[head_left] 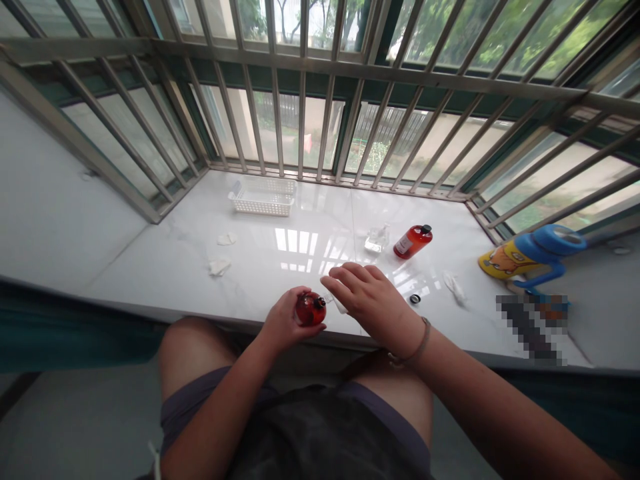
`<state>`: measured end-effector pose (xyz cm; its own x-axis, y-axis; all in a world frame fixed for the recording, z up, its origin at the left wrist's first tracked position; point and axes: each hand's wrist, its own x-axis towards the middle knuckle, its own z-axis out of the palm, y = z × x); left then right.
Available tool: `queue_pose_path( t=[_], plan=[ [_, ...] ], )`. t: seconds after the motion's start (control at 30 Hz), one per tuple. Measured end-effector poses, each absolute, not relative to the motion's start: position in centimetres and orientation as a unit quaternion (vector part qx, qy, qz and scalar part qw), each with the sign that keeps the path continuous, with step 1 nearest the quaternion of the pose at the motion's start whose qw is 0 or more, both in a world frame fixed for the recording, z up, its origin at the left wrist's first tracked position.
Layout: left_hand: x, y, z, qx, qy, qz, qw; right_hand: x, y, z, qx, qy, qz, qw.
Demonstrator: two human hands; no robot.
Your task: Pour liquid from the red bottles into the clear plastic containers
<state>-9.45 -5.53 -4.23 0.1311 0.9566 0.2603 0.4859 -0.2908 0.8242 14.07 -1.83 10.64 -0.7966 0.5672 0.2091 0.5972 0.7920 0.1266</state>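
Note:
My left hand [286,320] is wrapped round a red bottle [306,311] near the front edge of the white marble sill. The bottle's dark neck points up and to the right. Just right of it, my right hand [373,301] is closed, palm down, over a small clear and white object [339,305]. Its clear end comes close to the bottle's neck; I cannot tell whether they touch. Most of this object is hidden under my fingers. A black cap [415,299] lies on the sill to the right of my right hand.
Farther back stand a second red bottle [412,243] with a black cap and a small clear container [376,239]. Crumpled tissues [219,267] lie left, another tissue [454,288] right. A white basket [264,198] sits near the barred window; a yellow-blue flask [515,255] lies tilted at right.

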Motion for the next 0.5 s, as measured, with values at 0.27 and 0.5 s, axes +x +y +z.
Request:
queue_pose_path(
  t=[0.27, 0.5],
  plan=[
    [-9.51, -5.46, -4.43, 0.692, 0.522, 0.404, 0.292, 14.14, -1.77, 10.63, -0.3, -0.944, -0.103, 0.095],
    [-9.52, -5.48, -4.52, 0.689, 0.522, 0.405, 0.298, 14.17, -1.65, 10.75, -0.293, -0.944, -0.115, 0.1]
  ],
)
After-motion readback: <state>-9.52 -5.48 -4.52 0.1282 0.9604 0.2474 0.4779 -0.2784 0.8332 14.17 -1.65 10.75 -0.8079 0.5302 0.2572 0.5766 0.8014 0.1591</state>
